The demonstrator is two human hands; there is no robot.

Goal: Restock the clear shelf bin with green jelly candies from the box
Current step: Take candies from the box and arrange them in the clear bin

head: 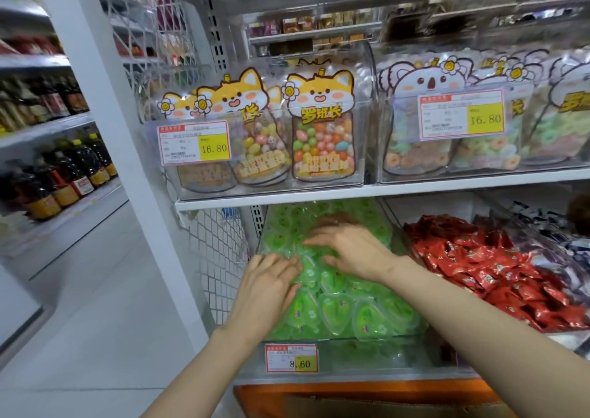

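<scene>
The clear shelf bin (348, 358) on the lower shelf is heaped with green jelly candies (338, 312) in heart-shaped cups. My left hand (266, 290) lies flat on the near left part of the heap, fingers straight and spread. My right hand (348, 251) rests palm down on the middle of the heap, fingers stretched to the left. Neither hand holds a candy. An orange and brown cardboard box (367, 401) shows below the bin at the bottom edge, its inside hidden.
A neighbouring bin of red wrapped candies (498, 267) sits to the right. Above, clear bins hold cartoon candy bags (322, 130) with price tags. A wire mesh panel (220, 248) flanks the bin's left. Bottles (64, 175) line shelves across the aisle.
</scene>
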